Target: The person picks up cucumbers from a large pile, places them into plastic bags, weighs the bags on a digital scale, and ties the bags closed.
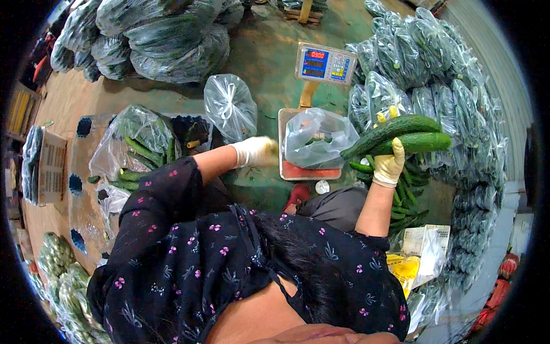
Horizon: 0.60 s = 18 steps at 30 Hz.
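In a pale work glove, my right hand [390, 162] grips two long green cucumbers [409, 129], held side by side to the right of the scale. My left hand [256, 152], gloved too, is beside the left edge of the scale pan [312, 173]; its fingers are smeared by motion. On the pan sits an open clear plastic bag [318, 129] with something green low inside. The scale's display [324, 63] stands on a post behind it, lit in red. More cucumbers [404, 195] lie piled below my right hand.
A tied clear bag [230, 109] stands left of the scale. Farther left, a plastic bag [130, 137] holds loose cucumbers. Bagged produce is heaped at the back left [172, 43] and along the right wall [421, 54]. A white crate [424, 243] and yellow plastic [403, 270] are at lower right.
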Each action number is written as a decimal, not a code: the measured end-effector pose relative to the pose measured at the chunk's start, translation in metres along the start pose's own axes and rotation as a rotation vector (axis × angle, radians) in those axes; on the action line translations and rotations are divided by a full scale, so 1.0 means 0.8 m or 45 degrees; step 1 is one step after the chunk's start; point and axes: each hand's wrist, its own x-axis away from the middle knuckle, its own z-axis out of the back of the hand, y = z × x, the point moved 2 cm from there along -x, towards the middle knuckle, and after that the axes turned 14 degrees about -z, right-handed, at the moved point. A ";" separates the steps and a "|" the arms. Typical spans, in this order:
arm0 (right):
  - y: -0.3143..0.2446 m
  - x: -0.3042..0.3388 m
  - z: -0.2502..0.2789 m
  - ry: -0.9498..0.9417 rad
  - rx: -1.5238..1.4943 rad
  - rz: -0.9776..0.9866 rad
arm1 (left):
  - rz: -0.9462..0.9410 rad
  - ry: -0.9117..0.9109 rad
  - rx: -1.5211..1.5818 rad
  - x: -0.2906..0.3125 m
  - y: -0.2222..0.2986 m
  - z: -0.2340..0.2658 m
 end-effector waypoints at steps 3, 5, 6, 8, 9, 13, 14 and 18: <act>0.005 -0.004 0.041 0.229 -0.084 -0.024 | 0.067 0.600 -0.225 -0.058 0.008 0.001; 0.016 -0.009 0.038 0.212 -0.075 -0.103 | 0.134 0.679 -0.260 -0.098 0.024 0.003; 0.023 -0.011 0.029 0.165 -0.136 -0.212 | 0.143 0.772 -0.376 -0.115 0.024 -0.001; 0.047 -0.013 0.031 0.060 -0.258 -0.526 | 0.253 0.669 -0.171 -0.148 0.002 -0.011; 0.061 -0.010 0.028 0.066 -0.265 -0.655 | 0.308 0.615 -0.059 -0.164 -0.015 -0.019; 0.129 0.002 0.031 0.095 -0.488 -1.056 | -0.012 0.780 1.459 -0.180 -0.040 -0.033; 0.148 0.006 0.045 0.182 -0.556 -1.090 | -0.113 0.788 1.556 -0.187 -0.044 -0.036; 0.233 -0.012 0.084 0.238 -0.944 -1.131 | -0.185 0.575 1.680 -0.141 -0.042 -0.030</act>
